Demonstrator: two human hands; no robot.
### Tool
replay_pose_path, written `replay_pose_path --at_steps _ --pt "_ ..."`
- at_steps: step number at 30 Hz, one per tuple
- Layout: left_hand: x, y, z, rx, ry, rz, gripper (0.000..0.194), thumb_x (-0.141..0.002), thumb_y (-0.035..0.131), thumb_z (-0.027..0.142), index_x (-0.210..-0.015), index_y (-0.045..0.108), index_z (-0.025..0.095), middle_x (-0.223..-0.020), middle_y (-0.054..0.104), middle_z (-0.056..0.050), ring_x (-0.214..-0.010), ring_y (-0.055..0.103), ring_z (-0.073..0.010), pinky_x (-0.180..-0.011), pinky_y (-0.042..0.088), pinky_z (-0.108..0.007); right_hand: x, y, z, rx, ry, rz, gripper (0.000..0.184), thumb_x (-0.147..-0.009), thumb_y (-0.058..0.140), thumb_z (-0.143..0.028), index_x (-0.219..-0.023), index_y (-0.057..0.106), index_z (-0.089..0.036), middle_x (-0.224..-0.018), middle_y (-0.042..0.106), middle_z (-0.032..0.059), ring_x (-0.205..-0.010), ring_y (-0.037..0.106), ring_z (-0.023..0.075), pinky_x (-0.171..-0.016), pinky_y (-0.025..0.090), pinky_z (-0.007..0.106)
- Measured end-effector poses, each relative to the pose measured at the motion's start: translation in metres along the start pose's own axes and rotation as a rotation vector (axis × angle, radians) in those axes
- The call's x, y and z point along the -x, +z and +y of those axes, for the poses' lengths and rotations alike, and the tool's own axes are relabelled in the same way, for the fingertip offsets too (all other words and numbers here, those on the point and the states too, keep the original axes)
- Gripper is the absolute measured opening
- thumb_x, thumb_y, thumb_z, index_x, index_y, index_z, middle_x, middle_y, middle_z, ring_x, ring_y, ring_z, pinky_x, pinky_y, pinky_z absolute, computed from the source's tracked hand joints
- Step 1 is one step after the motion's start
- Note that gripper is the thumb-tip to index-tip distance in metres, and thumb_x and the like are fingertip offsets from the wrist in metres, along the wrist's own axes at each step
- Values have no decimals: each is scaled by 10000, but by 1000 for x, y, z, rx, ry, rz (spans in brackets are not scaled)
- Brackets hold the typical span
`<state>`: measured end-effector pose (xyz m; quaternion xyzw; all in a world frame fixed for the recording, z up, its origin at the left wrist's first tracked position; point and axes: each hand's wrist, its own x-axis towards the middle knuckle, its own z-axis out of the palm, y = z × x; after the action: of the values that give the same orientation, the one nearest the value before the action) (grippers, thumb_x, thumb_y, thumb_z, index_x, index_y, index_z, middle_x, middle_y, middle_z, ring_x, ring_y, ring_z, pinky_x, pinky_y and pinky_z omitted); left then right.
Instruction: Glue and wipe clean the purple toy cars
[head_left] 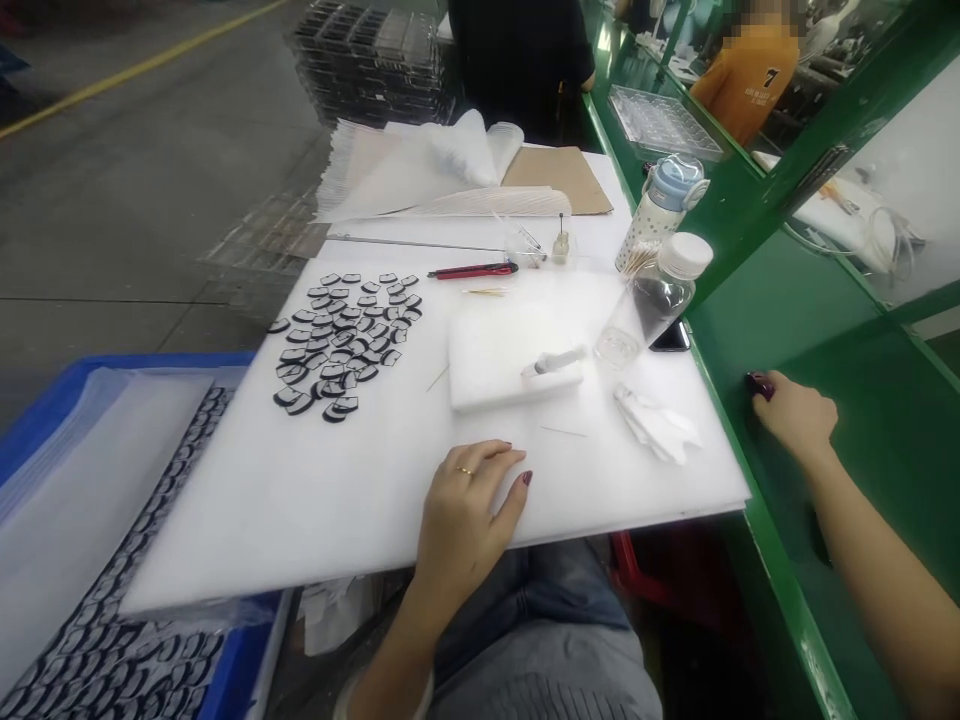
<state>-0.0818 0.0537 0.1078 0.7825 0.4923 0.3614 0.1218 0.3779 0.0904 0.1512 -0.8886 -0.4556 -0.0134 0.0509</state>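
My left hand [466,515], with a ring on one finger, rests near the front edge of a white foam sheet [360,500]. Its thumb and fingers are apart, and nothing is in it. Away to the right, over the green surface, my right hand [796,412] is closed. Something dark shows at its fingertips; I cannot make out whether it is an object or only the dark nails. Beyond my left hand lie a white foam block [495,350] with a whitish tube-like object [556,361] on it, and a thin stick [564,432]. Many small black-and-white curved pieces [341,345] are spread at the left.
A red-and-black utility knife [472,271], a small glass bottle [560,245], a clear bottle [649,305] with a white cap, a blue-lidded bottle [664,205] and a crumpled tissue [660,425] lie around. A blue crate [97,372] holds more pieces. Other people are further off.
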Motion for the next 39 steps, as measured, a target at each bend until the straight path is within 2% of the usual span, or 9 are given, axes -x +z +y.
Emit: replay_pose_path --at_steps 5,9,12,18,23,26,29,32,39 --pt "1 -3 2 32 29 -47 244 -906 605 249 -1140 639 191 -1100 677 -69 -1016 629 -232 -864 555 -406 68 -28 -33 -143 -193 42 336 -752 677 -315 -1080 656 -245 -968 709 91 -846 643 266 -713 442 373" --pt "-3 -9 4 69 49 -228 670 -851 670 302 -1452 396 186 -1389 553 -129 -1231 565 -285 -981 531 -453 136 -28 -119 -480 -1052 -77 305 -853 588 -213 -1150 643 -258 -1111 697 61 -966 646 234 -845 523 402" --pt "-1 -15 3 146 71 -292 654 -884 600 203 -1490 353 191 -1433 527 -123 -1271 548 -258 -1030 517 -425 168 -19 -178 -532 -1317 -320 316 -895 504 -107 -1134 648 -255 -1144 691 39 -993 640 198 -864 555 390" --pt "24 -9 12 166 27 -79 373 -916 560 135 -1284 603 180 -1141 655 -105 -1020 654 -210 -911 583 -363 144 -4 -232 -962 -784 -110 286 -832 695 -368 -1040 616 -188 -1025 700 70 -896 680 201 -836 582 379" --pt "22 -15 16 181 54 -234 511 -772 794 261 -1246 624 174 -1314 585 -142 -1014 653 -232 -910 597 -405 122 -18 -252 -991 -878 -441 289 -945 510 -459 -943 638 -200 -1048 681 65 -1021 650 216 -948 526 428" --pt "5 -25 9 221 109 -397 538 -737 818 245 -1235 618 214 -1446 519 -118 -1237 572 -277 -1037 535 -460 131 -37 -240 -1114 -918 -572 281 -951 523 -477 -928 624 -216 -1068 659 60 -1158 591 226 -1003 486 429" --pt "-7 -26 7 269 107 -439 515 -744 794 229 -1226 613 230 -1382 587 -91 -1265 562 -268 -1066 512 -468 153 -36 -213 -1280 -828 -439 253 -926 573 -483 -962 607 -234 -964 616 47 -905 608 194 -818 522 369" --pt "-8 -17 12 313 31 -326 515 -694 810 261 -1176 640 197 -1267 659 -96 -1169 614 -270 -1017 541 -460 172 -14 -184 -1254 -687 -315 312 -909 566 -542 -911 579 -230 -785 507 17 -682 474 163 -639 434 323" --pt "-3 0 22 364 -113 -128 474 -605 820 265 -1060 713 184 -1129 720 -75 -1042 654 -261 -927 576 -454 179 -1 -173 -1576 -644 -634 644 -811 358 -844 -551 370 -255 -496 239 1 -510 292 187 -556 368 385"
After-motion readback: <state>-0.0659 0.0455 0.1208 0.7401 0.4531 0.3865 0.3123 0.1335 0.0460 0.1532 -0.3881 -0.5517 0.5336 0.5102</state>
